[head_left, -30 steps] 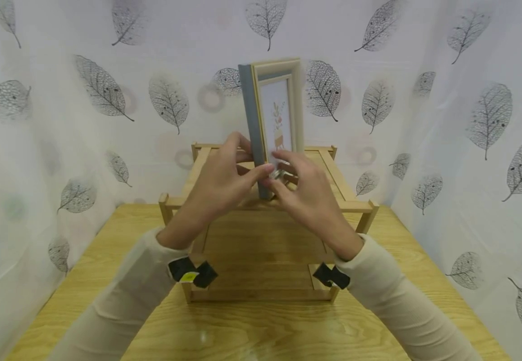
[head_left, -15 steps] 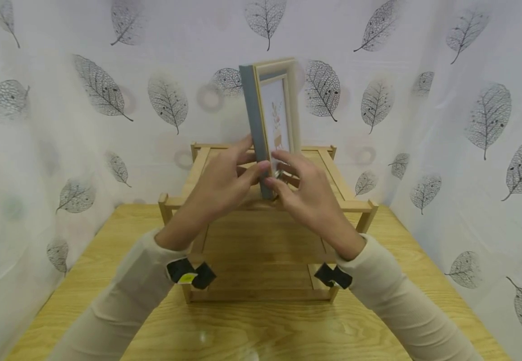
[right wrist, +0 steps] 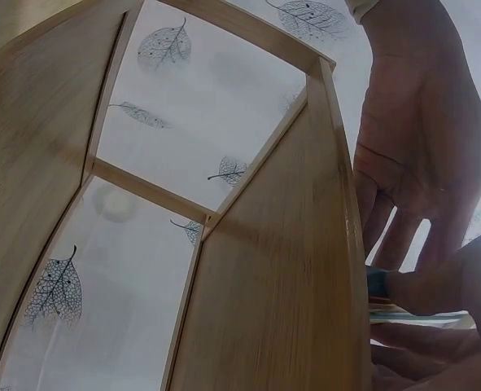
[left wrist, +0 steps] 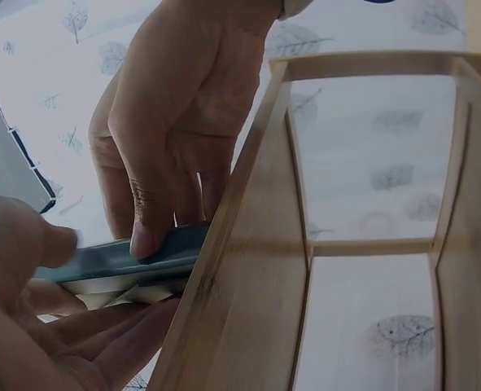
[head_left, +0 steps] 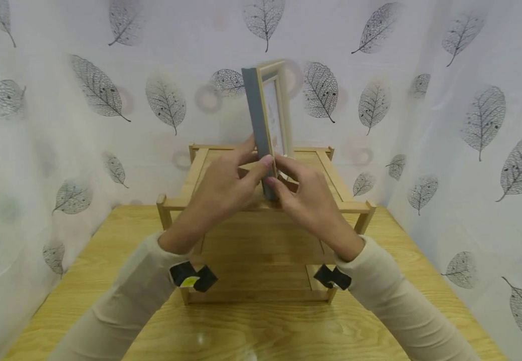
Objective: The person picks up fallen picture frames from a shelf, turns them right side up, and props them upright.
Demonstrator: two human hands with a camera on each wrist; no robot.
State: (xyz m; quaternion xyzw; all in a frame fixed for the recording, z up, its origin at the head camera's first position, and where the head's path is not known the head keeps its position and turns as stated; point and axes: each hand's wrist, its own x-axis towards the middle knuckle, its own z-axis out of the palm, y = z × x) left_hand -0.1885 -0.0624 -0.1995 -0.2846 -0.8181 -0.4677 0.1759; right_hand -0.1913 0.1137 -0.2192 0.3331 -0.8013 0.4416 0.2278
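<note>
A picture frame (head_left: 257,115) stands tilted at the front of the wooden rack's top, its blue-grey side toward me and its cream face turned right. My left hand (head_left: 217,188) grips its lower left part, thumb on the side and fingers behind. With thumb and fingers, my right hand (head_left: 310,200) pinches the lower end from the other side. In the left wrist view, the right hand's (left wrist: 183,114) thumb presses the frame's blue side (left wrist: 110,261). The right wrist view shows little of the frame (right wrist: 377,281). Whether its bottom touches the rack is hidden.
The two-tier wooden rack (head_left: 261,240) stands on the wood-grain table (head_left: 261,331). Its raised corner posts and front rail (head_left: 215,206) lie just under my wrists and hands. A white curtain (head_left: 188,30) with leaf prints surrounds the back and sides.
The frame has turned, so its picture face looks narrower and its blue-grey side wider. Its top leans slightly further right. Both hands stay at its lower end, their fingers shifting a little.
</note>
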